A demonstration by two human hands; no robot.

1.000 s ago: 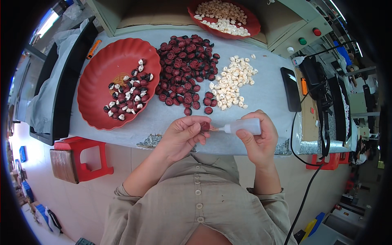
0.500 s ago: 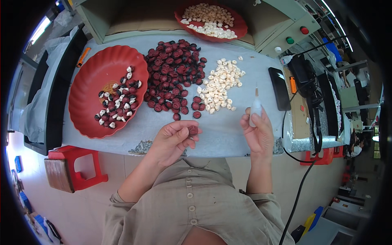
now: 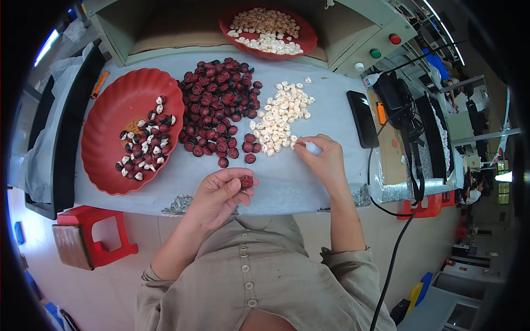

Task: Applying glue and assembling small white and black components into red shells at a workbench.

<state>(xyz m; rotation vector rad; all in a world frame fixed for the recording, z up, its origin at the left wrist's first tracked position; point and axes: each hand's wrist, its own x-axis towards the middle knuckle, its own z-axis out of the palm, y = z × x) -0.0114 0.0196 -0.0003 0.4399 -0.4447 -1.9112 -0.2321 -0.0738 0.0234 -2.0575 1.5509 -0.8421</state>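
My left hand (image 3: pixel 216 193) pinches a dark red rose-shaped piece (image 3: pixel 247 181) between thumb and fingers, just above the table's near edge. In my right hand (image 3: pixel 324 160) is a small white squeeze bottle (image 3: pixel 313 148), mostly hidden by the fingers. Its fingertips reach the near right edge of a pile of cream shell-like pieces (image 3: pixel 284 110); whether they grip one, I cannot make out. A heap of dark red and black rose-shaped pieces (image 3: pixel 212 102) lies left of that pile. Several similar pieces, some joined with white ones, lie in a scalloped red dish (image 3: pixel 107 127) further left.
Another red dish (image 3: pixel 309 41) of cream pieces stands inside a pale green open-fronted box (image 3: pixel 348 52) at the back. A black phone (image 3: pixel 362 118), an orange cutter (image 3: pixel 381 113) and cables lie to the right. A black tray (image 3: pixel 69 132) borders the left side; a red stool (image 3: pixel 102 237) stands below.
My right hand has moved left and forward from the open tabletop to the cream pile, tilting the bottle down from upright. My left hand still holds the rose-shaped piece. The view has shifted slightly.
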